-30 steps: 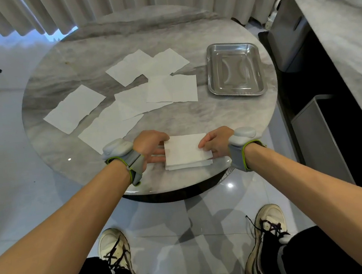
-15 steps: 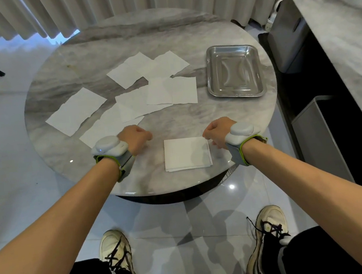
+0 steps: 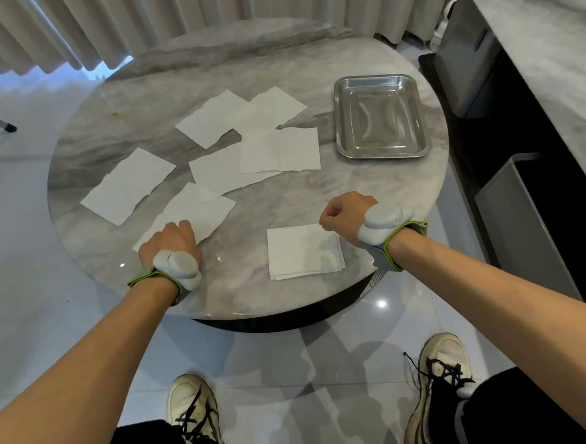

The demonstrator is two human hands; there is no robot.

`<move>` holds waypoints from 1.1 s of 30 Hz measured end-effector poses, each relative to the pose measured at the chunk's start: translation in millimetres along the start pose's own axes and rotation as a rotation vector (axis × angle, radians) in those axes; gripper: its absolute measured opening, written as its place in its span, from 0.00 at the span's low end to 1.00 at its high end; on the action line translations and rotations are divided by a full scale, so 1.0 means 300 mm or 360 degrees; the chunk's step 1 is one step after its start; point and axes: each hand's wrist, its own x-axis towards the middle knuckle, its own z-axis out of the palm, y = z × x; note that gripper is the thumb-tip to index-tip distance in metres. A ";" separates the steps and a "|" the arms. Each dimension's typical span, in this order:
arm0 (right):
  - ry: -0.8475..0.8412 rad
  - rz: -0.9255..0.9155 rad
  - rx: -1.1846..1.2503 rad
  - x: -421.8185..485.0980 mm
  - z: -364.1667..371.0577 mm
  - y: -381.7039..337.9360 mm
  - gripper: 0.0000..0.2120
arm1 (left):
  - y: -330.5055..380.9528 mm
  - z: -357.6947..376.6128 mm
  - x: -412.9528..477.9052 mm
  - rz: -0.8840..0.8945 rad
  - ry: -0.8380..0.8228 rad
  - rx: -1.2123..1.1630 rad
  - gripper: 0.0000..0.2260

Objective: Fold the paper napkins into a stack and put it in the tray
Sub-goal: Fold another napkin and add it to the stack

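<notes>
Round marble table (image 3: pixel 353 193): folded napkin stack (image 3: pixel 304 250) lies square at the near edge, edges parallel to it. Left hand (image 3: pixel 170 242) has moved onto a loose napkin (image 3: pixel 189 214), fingers curled, grip unclear. Right hand (image 3: pixel 345 216), loosely fisted and empty, has lifted off the stack. Tray (image 3: pixel 380 117) far right.

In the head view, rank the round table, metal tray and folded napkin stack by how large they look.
1. round table, by far the largest.
2. metal tray.
3. folded napkin stack, somewhat smaller than the tray, though it lies nearer the camera, so the real gap may be greater.
</notes>
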 end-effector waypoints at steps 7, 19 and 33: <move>-0.0039 0.0004 -0.0015 -0.006 0.000 -0.003 0.11 | 0.014 -0.053 -0.017 0.0025 0.0008 -0.0067 0.07; -0.0387 0.0415 0.1363 -0.004 0.008 -0.039 0.21 | 0.157 -0.303 -0.096 0.0105 -0.0738 -0.2778 0.06; -0.0183 0.0366 0.1891 0.009 -0.022 -0.046 0.15 | 0.228 -0.271 -0.140 0.0061 -0.0791 -0.2740 0.07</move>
